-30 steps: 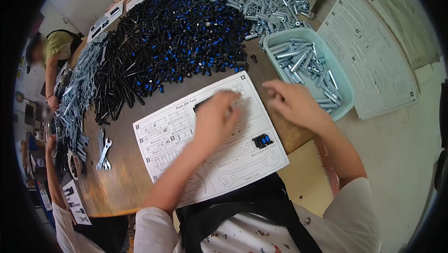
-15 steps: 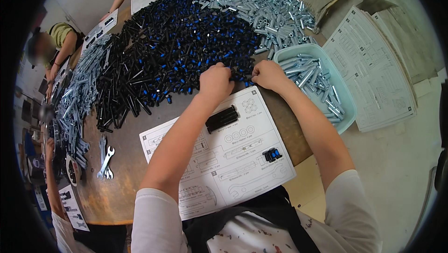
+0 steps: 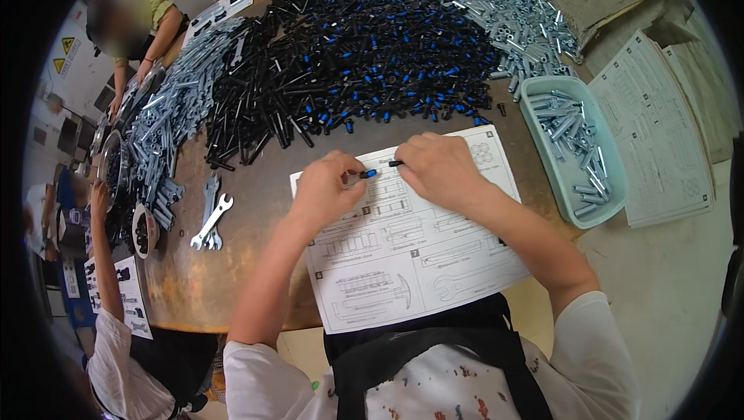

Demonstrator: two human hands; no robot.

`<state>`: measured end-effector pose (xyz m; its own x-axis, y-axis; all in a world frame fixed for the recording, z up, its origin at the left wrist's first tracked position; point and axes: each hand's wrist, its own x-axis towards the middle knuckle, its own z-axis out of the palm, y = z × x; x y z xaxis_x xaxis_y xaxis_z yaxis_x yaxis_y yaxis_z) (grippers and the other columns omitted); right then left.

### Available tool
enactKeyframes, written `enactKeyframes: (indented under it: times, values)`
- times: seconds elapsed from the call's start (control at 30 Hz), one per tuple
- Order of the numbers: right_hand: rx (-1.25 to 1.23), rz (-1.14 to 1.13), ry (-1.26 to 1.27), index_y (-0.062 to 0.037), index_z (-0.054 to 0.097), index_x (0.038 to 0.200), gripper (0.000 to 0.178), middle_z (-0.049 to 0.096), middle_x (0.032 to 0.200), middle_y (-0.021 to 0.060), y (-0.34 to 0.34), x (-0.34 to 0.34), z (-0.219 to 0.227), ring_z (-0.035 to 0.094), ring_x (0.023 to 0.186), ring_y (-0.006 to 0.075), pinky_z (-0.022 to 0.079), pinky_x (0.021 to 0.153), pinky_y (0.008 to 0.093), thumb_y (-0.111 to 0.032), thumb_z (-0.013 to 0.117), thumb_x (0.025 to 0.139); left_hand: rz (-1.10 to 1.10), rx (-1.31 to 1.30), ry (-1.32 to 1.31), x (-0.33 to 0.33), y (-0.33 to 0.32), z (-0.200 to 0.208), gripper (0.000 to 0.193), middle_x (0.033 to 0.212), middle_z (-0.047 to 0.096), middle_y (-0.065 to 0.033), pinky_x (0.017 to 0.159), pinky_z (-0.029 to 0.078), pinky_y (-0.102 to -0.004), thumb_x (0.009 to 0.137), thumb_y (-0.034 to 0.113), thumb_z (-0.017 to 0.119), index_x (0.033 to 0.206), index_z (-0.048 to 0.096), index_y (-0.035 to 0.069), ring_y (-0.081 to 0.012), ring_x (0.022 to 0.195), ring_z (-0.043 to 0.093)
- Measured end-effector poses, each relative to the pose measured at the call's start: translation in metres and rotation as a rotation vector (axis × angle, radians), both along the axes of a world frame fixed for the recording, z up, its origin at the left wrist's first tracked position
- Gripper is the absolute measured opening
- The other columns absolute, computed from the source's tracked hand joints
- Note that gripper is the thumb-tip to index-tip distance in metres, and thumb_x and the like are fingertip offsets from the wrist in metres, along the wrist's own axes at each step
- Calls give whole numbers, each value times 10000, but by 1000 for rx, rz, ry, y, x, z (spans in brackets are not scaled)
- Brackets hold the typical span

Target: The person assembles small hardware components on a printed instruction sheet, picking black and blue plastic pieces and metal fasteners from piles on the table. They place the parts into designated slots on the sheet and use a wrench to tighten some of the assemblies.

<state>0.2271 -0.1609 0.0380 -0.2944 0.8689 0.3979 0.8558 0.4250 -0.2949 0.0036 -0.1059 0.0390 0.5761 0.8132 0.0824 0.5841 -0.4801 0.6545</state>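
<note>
Both my hands are over a printed parts sheet (image 3: 372,265) at the table's near edge. My left hand (image 3: 329,187) is closed around a small black bolt with a blue tip (image 3: 369,173), which pokes out to the right between thumb and fingers. Facing it, my right hand (image 3: 440,166) pinches a short black bolt (image 3: 395,163), its end pointing left. The two bolts are a small gap apart. My right hand and forearm cover part of the sheet. Just beyond it lies a large pile of black bolts (image 3: 364,56), many blue-tipped.
Silvery wrenches (image 3: 213,218) lie left of the sheet, near a small bowl (image 3: 145,232). A pale green bin (image 3: 577,222) of metal sleeves stands at right, beside stacked printed sheets (image 3: 659,133). More silvery parts (image 3: 496,1) are heaped behind. Co-workers' hands (image 3: 99,197) work at left.
My hands have come back from the pile's near edge to over the sheet, now with bolts showing in the fingers. The view has shifted, so the table sits farther right in it.
</note>
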Motion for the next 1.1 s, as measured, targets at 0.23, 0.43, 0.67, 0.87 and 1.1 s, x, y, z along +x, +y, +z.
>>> enactKeyframes:
  times: [0.23,0.43,0.67,0.87,1.1]
  values:
    - [40,19,-157,-89,673,773,24,617,818,44,12,-12,-26,588,878,240,456,795,382,-109,662,768,14,166,-51,16,-8,-23,158,826,616,-114,639,502,-363,779,121,737,893,711,16,-257,685,623]
    - [-147,9,32,-101,669,1086,275,667,991,73,10,5,-8,617,1008,272,479,895,416,-210,677,834,21,171,-81,29,-4,-19,153,829,616,-120,625,500,-362,808,112,712,927,709,15,-263,670,637]
    - [-352,-666,-156,-68,749,819,162,712,832,167,33,154,-14,692,850,340,546,759,455,-209,718,747,-259,356,-30,131,43,-7,225,1063,645,-74,724,537,-371,842,112,696,1066,718,127,-271,870,663]
    - [-570,-647,-74,-30,752,819,168,722,916,195,45,159,-20,698,907,360,563,808,432,-163,697,730,-587,481,297,232,77,-24,286,1172,596,-66,860,525,-388,756,64,666,999,754,186,-260,1117,566]
    - [-418,-558,-20,-49,750,770,126,710,854,203,47,163,-30,693,877,376,557,803,459,-100,661,696,-656,664,156,233,97,-32,140,990,644,-66,813,520,-405,720,109,708,860,717,95,-291,990,602]
